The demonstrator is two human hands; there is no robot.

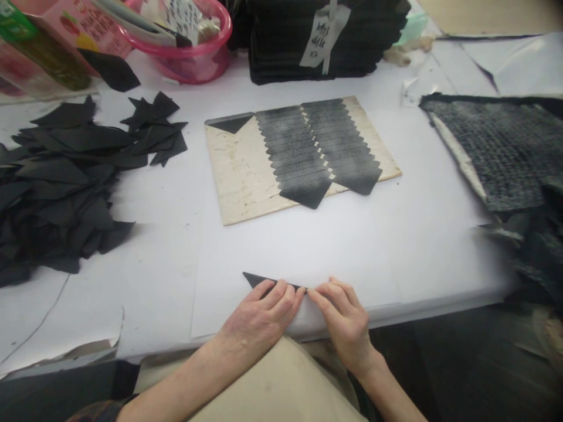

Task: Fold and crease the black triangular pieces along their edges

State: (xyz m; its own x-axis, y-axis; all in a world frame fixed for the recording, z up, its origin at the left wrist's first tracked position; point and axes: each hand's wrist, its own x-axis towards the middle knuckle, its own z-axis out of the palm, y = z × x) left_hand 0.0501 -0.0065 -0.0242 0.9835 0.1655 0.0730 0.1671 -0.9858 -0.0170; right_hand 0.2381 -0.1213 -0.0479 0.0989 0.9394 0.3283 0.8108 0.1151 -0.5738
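A small black triangular piece (255,279) lies on the white table (308,246) near its front edge. My left hand (259,316) rests on it with the fingers pressed flat along its edge. My right hand (345,313) meets it from the right, the fingertips pinched at the piece's right end. Beyond the hands lies a beige board (240,170) carrying two slanted rows of overlapped dark pieces (321,146) and one single black triangle (231,122) at its top left corner.
A big heap of black triangles (57,176) fills the left side. A pink basin (185,41) and boxes stand at the back left, a tied bundle of black material (325,35) at the back centre. Dark woven sheets (505,152) lie at the right.
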